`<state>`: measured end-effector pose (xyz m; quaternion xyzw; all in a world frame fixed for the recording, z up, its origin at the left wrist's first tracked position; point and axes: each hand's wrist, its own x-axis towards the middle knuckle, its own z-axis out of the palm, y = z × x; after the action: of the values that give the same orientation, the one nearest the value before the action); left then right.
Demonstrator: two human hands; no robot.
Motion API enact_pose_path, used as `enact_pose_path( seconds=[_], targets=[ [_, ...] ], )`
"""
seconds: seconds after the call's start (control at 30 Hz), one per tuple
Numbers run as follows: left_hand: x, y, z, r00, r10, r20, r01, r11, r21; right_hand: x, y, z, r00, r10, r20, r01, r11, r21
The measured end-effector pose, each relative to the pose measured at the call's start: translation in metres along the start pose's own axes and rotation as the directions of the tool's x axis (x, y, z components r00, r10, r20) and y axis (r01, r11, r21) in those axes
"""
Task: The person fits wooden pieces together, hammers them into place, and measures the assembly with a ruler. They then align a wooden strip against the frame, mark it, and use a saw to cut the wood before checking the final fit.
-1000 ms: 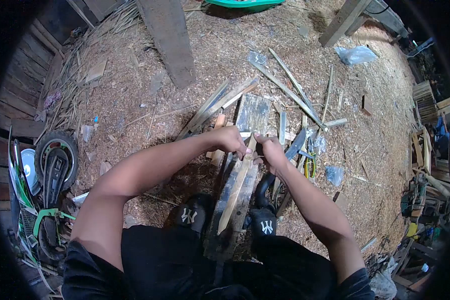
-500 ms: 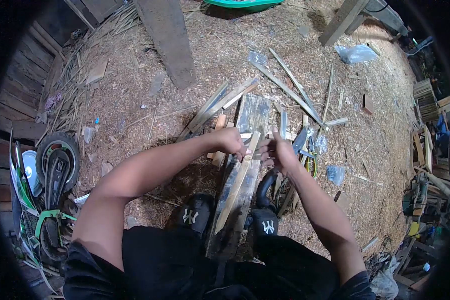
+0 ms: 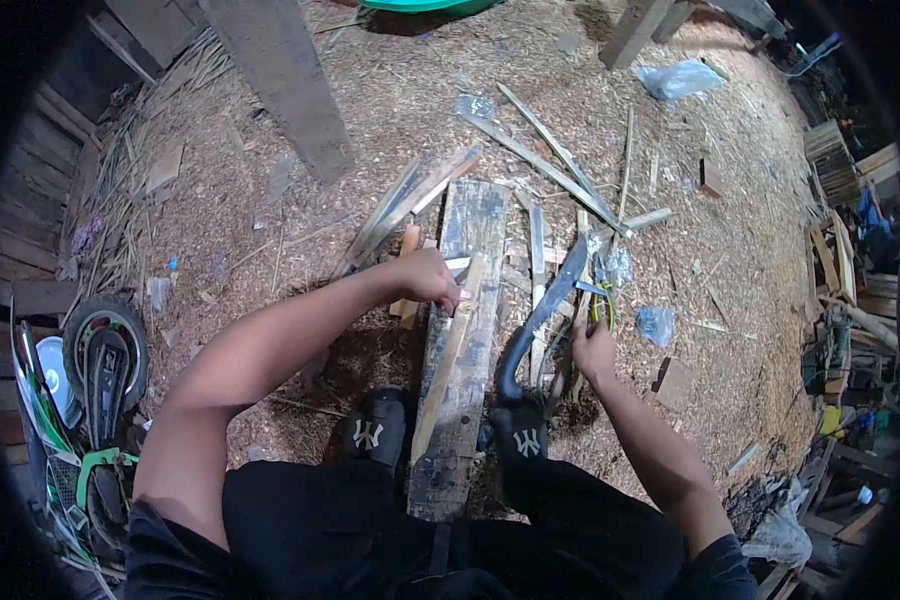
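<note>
A long narrow wood strip [image 3: 444,370] lies lengthwise on the worn plank [image 3: 473,215] between my feet. My left hand [image 3: 435,280] is closed on the strip near its far end, with a small pale piece beside the fingers. To the right of the plank, my right hand [image 3: 594,345] reaches down to a tool with yellow-green handles [image 3: 602,305], its fingers closed round the lower part. A machete with a dark curved handle [image 3: 550,300] lies between the plank and my right hand.
Wood strips [image 3: 560,170] lie on the shavings-covered floor ahead. A thick post [image 3: 285,85] stands at upper left, another post [image 3: 638,30] at upper right. A small motorbike [image 3: 100,390] is at far left. Plastic bags [image 3: 680,80] and stacked timber [image 3: 835,165] are to the right.
My right hand has left the strip's far end and moved right and down to the yellow-green handled tool. My left hand stays at the strip. The whole view has shifted slightly.
</note>
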<state>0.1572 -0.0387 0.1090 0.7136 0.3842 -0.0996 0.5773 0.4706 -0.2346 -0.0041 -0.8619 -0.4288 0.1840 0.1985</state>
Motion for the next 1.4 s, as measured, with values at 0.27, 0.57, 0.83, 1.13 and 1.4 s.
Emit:
enact_pose_path(
  seconds=[0.27, 0.57, 0.83, 1.13, 1.4],
  targets=[
    [0.002, -0.005, 0.000, 1.000, 0.010, -0.007, -0.010, 1.000, 0.025, -0.020, -0.005, -0.012, 0.972, 0.042, 0.229, -0.008, 0.989, -0.146],
    [0.001, 0.000, -0.002, 0.999, -0.032, -0.021, 0.032, 0.999, 0.002, -0.035, -0.059, -0.047, 0.970, -0.022, 0.244, -0.101, 0.870, 0.483],
    [0.002, 0.000, -0.001, 0.999, -0.036, -0.010, 0.036, 0.999, 0.032, -0.030, -0.133, -0.099, 0.756, -0.628, 0.187, 0.578, 0.773, 0.261],
    [0.002, 0.002, -0.002, 0.995, -0.097, 0.001, 0.097, 0.993, 0.059, -0.022, -0.137, -0.092, 0.766, -0.577, 0.283, 0.548, 0.816, 0.182],
    [0.007, -0.004, -0.003, 0.998, -0.037, 0.041, 0.037, 0.999, -0.005, -0.019, -0.138, -0.090, 0.713, -0.676, 0.188, 0.644, 0.737, 0.205]
  ],
)
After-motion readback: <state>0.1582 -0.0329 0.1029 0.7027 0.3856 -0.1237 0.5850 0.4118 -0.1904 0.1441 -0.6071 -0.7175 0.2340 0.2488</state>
